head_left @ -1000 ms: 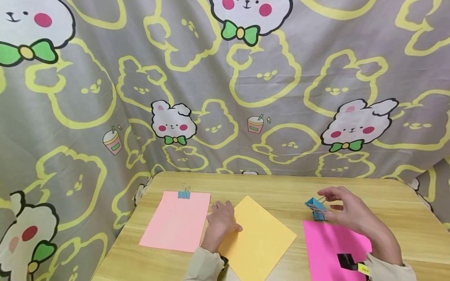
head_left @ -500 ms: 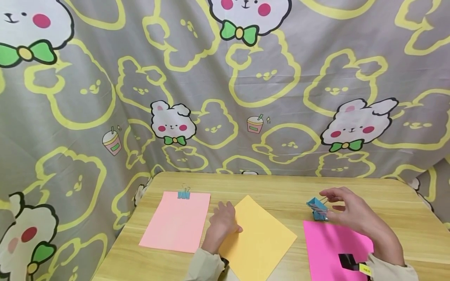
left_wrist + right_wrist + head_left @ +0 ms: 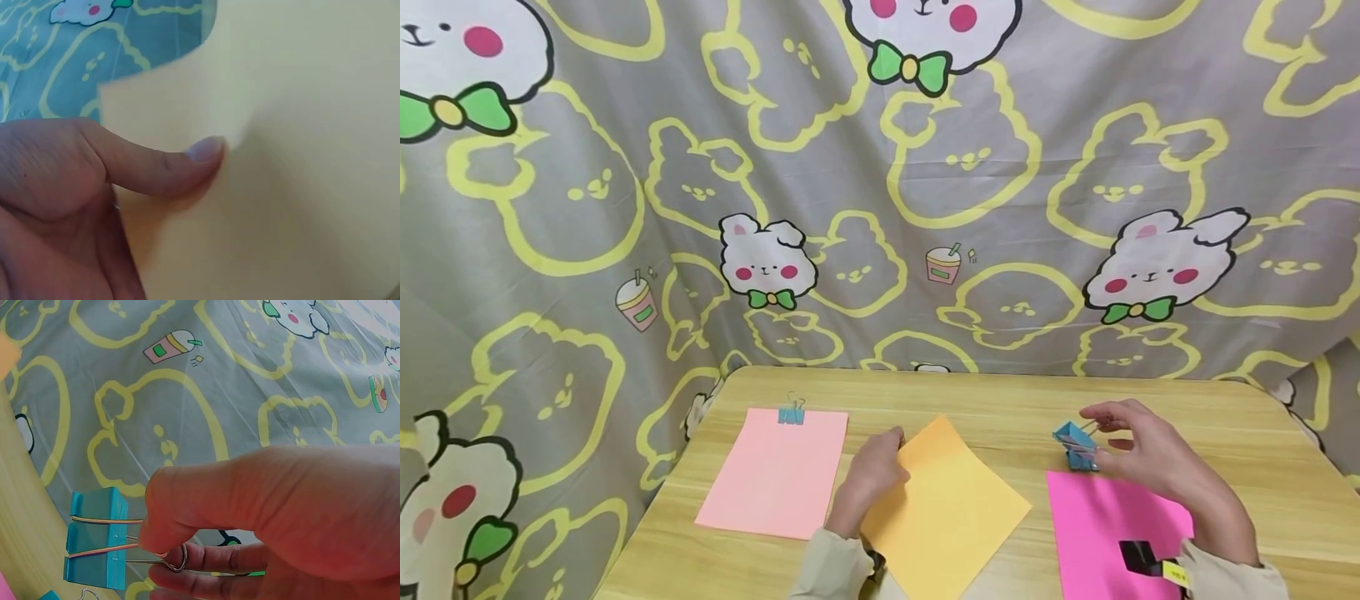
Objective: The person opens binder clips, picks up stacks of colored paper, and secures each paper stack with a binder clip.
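My left hand (image 3: 872, 473) pinches the left edge of a yellow-orange sheet of paper (image 3: 958, 508), which lies turned like a diamond. In the left wrist view the thumb presses the face of the bent sheet (image 3: 294, 187); the fingers behind it are hidden. My right hand (image 3: 1157, 454) holds a blue binder clip (image 3: 97, 540) by its wire handles, thumb on one side and fingers on the other. Just below, a second blue binder clip (image 3: 1081, 462) sits at the top edge of a magenta sheet (image 3: 1112, 517), partly under the right forearm.
On the left of the wooden table (image 3: 985, 396) lies a pale pink sheet (image 3: 778, 475) with a blue binder clip (image 3: 791, 415) on its top edge. A grey curtain (image 3: 850, 192) with cartoon rabbits hangs behind the table.
My left fingers have gone from resting spread at the yellow-orange sheet's edge to gripping it, and its left side has lifted and bent. The right hand has barely moved.
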Demonstrator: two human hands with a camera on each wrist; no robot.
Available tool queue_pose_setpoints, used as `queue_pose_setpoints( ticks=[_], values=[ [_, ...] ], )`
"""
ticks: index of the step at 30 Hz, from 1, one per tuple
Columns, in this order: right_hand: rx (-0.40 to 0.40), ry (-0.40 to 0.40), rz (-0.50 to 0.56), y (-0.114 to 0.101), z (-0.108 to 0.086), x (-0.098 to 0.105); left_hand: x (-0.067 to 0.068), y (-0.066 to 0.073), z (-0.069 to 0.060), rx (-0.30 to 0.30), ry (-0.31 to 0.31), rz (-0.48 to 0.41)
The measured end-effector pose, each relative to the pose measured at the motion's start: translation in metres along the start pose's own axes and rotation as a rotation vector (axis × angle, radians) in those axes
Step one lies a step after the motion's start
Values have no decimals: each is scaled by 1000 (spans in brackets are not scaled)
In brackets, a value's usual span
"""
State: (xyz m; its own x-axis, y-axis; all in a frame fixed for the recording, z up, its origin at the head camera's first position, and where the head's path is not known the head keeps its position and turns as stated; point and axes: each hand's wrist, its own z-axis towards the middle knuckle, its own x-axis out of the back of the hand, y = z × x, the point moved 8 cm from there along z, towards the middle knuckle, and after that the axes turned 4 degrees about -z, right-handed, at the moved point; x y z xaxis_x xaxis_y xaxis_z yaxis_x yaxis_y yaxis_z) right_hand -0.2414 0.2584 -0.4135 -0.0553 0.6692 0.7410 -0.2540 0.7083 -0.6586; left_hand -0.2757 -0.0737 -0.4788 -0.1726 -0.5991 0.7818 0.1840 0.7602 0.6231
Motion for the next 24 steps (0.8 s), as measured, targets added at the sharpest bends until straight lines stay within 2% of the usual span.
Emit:
queue_pose_setpoints(
  ticks=[6, 8, 12, 16, 19, 22, 24],
  values=[
    [3, 4, -11, -2, 3, 0, 12, 0, 3, -146, -11, -237],
    [3, 6, -15, -2, 4, 0, 19, -3, 5, -156, -4, -304],
    [3, 8, -20, -2, 5, -1, 35, -13, 7, -106, 40, -444],
    [1, 12, -24, -2, 4, -3, 48, -23, 8, -47, 84, -644],
    [4, 16, -28, -3, 4, -5, 53, -27, 8, -34, 112, -802],
    [9, 23, -32, -5, 5, -6, 54, -28, 10, -53, 128, -876],
    [12, 26, -36, -6, 7, -6, 51, -30, 12, -68, 117, -876]
  ],
)
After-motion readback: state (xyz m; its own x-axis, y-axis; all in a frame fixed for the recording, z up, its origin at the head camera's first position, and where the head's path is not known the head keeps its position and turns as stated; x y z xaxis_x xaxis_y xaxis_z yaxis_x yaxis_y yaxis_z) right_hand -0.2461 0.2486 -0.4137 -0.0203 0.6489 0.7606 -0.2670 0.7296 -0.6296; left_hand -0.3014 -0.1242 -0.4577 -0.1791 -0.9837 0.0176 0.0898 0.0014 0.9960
